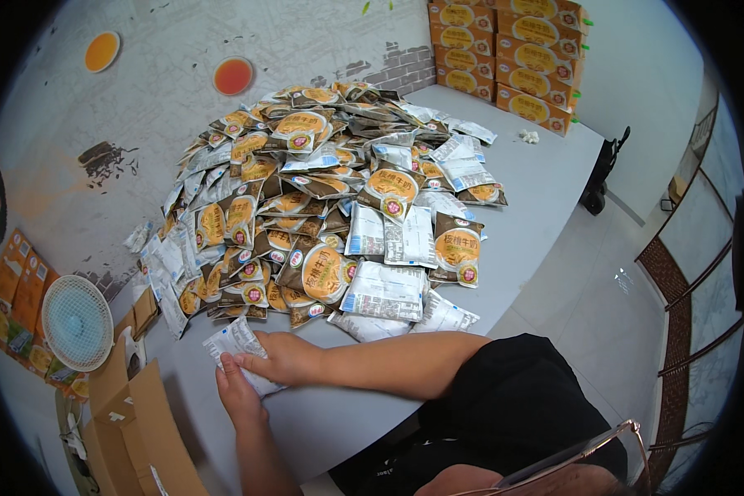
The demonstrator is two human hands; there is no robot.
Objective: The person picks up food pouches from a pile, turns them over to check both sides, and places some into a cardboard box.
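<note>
A white-backed milk pouch [230, 340] is between my two hands, near the front edge of a large pile. My right hand [288, 358] grips its right side, thumb across the printed back. From below, my left hand [239, 387] holds the lower left edge, fingers pointing up. The pile [313, 204] of brown and orange milk pouches rises just beyond, some with white backs up. Nearest my right forearm lie a white-backed pouch [384, 290] and an upright-facing brown pouch [457, 250].
An open cardboard box [146, 421] stands at the lower left. Behind it is a round fan [77, 322] with a pale mesh guard. Orange cartons [527, 62] are stacked at the table's far right corner. Crumpled white tissue [528, 136] lies on the grey tabletop [521, 217].
</note>
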